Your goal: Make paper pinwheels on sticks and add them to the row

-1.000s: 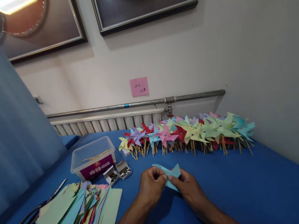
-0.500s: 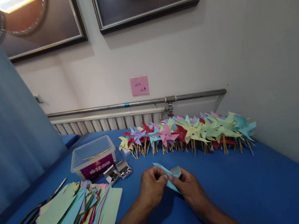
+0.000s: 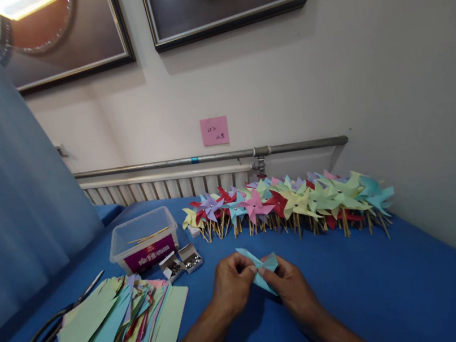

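A light blue paper pinwheel [image 3: 263, 283] is held between both hands above the blue table, its blades folded toward the middle. My left hand [image 3: 232, 282] pinches its left side with thumb and fingertips. On the other side my right hand [image 3: 290, 282] grips it, thumb pressed near the centre. Both hands are closed, and the fingers cover much of the paper's middle. Two small open boxes of metal pushpins [image 3: 190, 261] stand to the left of my left hand. Nearer to me on that side lies a fanned pile of coloured paper pieces [image 3: 122, 324].
Black-handled scissors [image 3: 50, 333] lie beyond the paper pile. A clear plastic tub [image 3: 143, 235] with a few thin sticks stands behind the small boxes. Several finished pinwheels on sticks [image 3: 297, 203] crowd the back of the table. A blue curtain [image 3: 9, 169] hangs at left.
The whole view has shifted very slightly. Both hands keep the same hold on the blue paper, with hardly any movement.
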Demonstrator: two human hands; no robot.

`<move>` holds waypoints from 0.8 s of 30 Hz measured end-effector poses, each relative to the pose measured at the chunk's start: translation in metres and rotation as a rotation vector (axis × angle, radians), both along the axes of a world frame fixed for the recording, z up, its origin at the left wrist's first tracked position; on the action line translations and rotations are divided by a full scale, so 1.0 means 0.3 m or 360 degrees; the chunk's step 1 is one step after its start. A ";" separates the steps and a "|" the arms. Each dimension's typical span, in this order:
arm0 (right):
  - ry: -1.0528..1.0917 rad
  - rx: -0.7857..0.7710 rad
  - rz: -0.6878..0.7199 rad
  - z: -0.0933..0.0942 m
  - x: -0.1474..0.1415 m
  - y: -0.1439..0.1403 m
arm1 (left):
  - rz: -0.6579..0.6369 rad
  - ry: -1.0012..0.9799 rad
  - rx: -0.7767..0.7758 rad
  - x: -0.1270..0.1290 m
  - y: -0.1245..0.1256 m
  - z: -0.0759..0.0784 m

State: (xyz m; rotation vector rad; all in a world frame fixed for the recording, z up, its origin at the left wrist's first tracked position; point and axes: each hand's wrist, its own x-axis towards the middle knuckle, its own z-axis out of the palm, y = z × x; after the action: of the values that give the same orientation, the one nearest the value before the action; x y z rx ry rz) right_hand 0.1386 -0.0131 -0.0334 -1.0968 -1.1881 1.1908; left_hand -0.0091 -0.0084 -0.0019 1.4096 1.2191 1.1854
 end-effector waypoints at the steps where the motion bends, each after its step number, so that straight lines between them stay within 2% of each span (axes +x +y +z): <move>1: 0.0021 -0.0001 0.0014 -0.001 0.000 0.002 | 0.0009 0.0007 -0.0007 0.000 0.001 -0.001; 4: 0.0108 -0.0018 0.0025 -0.001 -0.005 0.011 | 0.0030 0.0052 -0.0009 0.002 -0.003 0.001; 10: 0.0259 -0.0134 -0.0108 0.017 -0.009 0.010 | 0.0020 -0.0001 0.0050 0.003 -0.018 0.018; 13: 0.0377 -0.0158 -0.0055 0.039 -0.008 -0.008 | 0.0149 -0.0106 0.0052 -0.002 -0.010 0.022; 15: 0.0452 -0.0176 -0.0007 0.051 -0.009 -0.019 | 0.0230 -0.0235 -0.0037 -0.007 -0.001 0.023; 17: 0.0497 -0.0184 0.0018 0.055 -0.010 -0.025 | 0.0176 -0.0414 -0.0184 -0.009 0.005 0.024; 19: 0.0479 -0.0176 0.0007 0.048 -0.010 -0.023 | 0.0031 -0.0555 -0.0344 -0.009 0.005 0.024; 21: 0.0413 -0.0158 -0.0015 0.033 -0.008 -0.014 | -0.0059 -0.0576 -0.0458 -0.008 0.002 0.022; 24: 0.0327 -0.0130 -0.0015 0.008 -0.005 0.004 | -0.0067 -0.0559 -0.0504 -0.005 -0.001 0.018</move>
State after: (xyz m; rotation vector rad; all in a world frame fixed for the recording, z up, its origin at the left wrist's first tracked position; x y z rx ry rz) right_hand 0.1371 -0.0120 -0.0310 -1.0122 -0.9830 1.3211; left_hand -0.0106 -0.0087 0.0035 0.9426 1.0665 1.0989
